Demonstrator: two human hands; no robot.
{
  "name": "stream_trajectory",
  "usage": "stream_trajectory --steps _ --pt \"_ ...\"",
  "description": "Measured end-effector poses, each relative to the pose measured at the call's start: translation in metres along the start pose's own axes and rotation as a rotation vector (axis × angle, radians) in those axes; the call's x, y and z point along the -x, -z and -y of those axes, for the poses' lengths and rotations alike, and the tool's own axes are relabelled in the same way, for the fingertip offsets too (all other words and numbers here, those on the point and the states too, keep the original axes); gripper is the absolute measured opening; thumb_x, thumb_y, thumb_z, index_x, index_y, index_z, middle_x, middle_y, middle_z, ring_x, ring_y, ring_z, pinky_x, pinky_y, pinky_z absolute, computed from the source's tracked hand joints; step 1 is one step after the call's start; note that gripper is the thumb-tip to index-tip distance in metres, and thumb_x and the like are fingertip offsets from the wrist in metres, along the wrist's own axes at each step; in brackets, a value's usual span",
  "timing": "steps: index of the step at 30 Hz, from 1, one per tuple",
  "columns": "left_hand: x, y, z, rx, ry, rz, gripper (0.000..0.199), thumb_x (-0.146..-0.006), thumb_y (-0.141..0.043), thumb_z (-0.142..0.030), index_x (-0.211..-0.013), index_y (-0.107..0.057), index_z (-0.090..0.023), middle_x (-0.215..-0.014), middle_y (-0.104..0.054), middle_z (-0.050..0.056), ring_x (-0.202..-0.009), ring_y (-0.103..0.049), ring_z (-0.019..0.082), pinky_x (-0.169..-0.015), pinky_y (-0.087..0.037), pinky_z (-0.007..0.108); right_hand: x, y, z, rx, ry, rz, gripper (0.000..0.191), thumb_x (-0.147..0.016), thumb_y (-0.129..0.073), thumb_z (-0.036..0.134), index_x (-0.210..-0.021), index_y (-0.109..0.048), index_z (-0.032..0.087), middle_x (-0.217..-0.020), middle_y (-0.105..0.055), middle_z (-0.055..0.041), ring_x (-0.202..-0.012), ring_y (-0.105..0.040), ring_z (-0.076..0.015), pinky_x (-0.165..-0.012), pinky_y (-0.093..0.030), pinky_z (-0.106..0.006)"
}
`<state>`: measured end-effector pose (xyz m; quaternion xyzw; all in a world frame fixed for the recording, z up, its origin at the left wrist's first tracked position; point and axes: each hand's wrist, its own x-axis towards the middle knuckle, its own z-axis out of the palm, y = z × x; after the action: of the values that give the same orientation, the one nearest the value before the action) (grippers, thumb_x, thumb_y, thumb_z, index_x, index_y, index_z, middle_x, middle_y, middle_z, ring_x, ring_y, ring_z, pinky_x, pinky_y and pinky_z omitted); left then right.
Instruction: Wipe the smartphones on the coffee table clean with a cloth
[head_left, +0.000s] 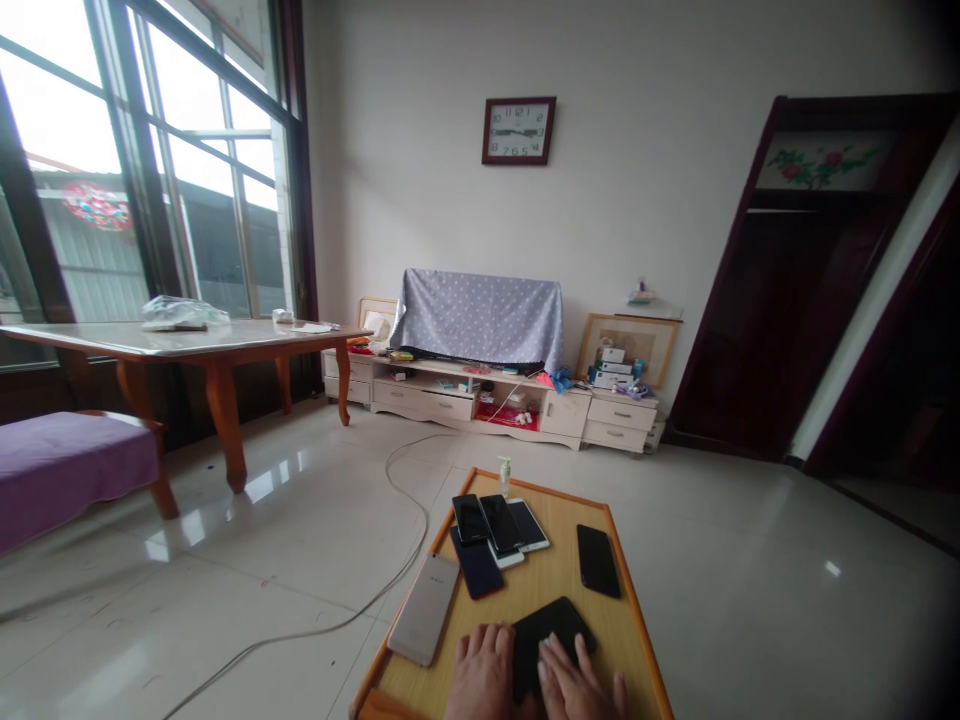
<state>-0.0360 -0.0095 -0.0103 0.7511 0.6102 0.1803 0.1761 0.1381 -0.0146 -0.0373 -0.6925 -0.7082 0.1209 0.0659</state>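
A black phone or small tablet [564,618] lies on the small wooden table [622,640] close to me. My left hand [484,672] is at its left edge, palm down, fingers laid out side by side. Over its lower part is my right hand [577,685], fingers stretched and apart, with a small pale spot at the fingertips that I cannot make out. Left of my hands rests a silver phone [424,610]. Further back, several phones overlap, among them a dark blue one [477,568] and a black one [501,522]. Another black phone [598,560] lies alone at the right.
A pump bottle [505,475] stands at the table's far end. A cable [322,632] runs across the floor on the left. Beyond are a larger table [255,335], a purple-covered seat [75,465] and a low white cabinet [427,402] against the wall.
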Motion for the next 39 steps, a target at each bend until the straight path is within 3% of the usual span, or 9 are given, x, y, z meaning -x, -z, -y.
stream_trajectory --steps 6,13,22,30,39 --pt "0.001 0.006 -0.003 -0.011 0.007 0.033 0.071 -0.068 -0.061 -0.049 -0.133 -0.056 -0.022 -0.139 -0.059 0.008 -0.127 -0.046 0.03 -0.109 -0.028 0.042 -0.014 0.025 -0.026 0.071 -0.148 -0.062 0.055 -0.102 -0.018 0.05 -0.148 -0.047 0.039 -0.158 -0.037 0.0073 -0.151 -0.021 -0.0347 -0.111 -0.025 -0.076" --pt "0.001 0.002 -0.002 0.001 0.005 0.003 0.059 -0.076 -0.052 -0.047 -0.129 -0.058 -0.023 -0.135 -0.061 0.008 -0.124 -0.048 0.03 -0.106 -0.031 0.042 -0.005 -0.006 0.009 0.053 0.03 -0.054 0.047 -0.101 -0.028 0.044 -0.14 -0.055 0.046 -0.152 -0.047 0.0064 -0.147 -0.033 -0.0331 -0.112 -0.022 -0.076" --pt "0.001 0.007 -0.004 -0.002 0.019 0.043 0.075 -0.064 -0.062 -0.044 -0.135 -0.055 -0.022 -0.141 -0.057 0.008 -0.129 -0.044 0.031 -0.11 -0.028 0.042 -0.017 0.036 -0.022 0.08 -0.166 -0.083 0.053 -0.103 -0.02 0.045 -0.148 -0.046 0.039 -0.158 -0.039 0.0055 -0.151 -0.022 -0.0341 -0.113 -0.025 -0.073" --pt "0.001 0.006 -0.006 -0.001 0.016 0.015 0.063 -0.07 -0.058 -0.046 -0.129 -0.058 -0.023 -0.136 -0.061 0.006 -0.124 -0.048 0.028 -0.107 -0.031 0.041 -0.003 0.016 0.015 0.014 0.007 -0.016 0.049 -0.1 -0.029 0.039 -0.142 -0.054 0.042 -0.154 -0.044 0.0034 -0.149 -0.03 -0.034 -0.114 -0.02 -0.074" --pt "0.0 0.008 -0.007 0.003 0.029 0.03 0.072 -0.064 -0.063 -0.044 -0.132 -0.057 -0.022 -0.138 -0.059 0.007 -0.127 -0.046 0.029 -0.109 -0.029 0.042 -0.02 0.043 -0.01 0.127 -0.168 -0.081 0.051 -0.103 -0.022 0.041 -0.147 -0.049 0.039 -0.158 -0.04 0.0048 -0.151 -0.024 -0.0318 -0.113 -0.028 -0.07"
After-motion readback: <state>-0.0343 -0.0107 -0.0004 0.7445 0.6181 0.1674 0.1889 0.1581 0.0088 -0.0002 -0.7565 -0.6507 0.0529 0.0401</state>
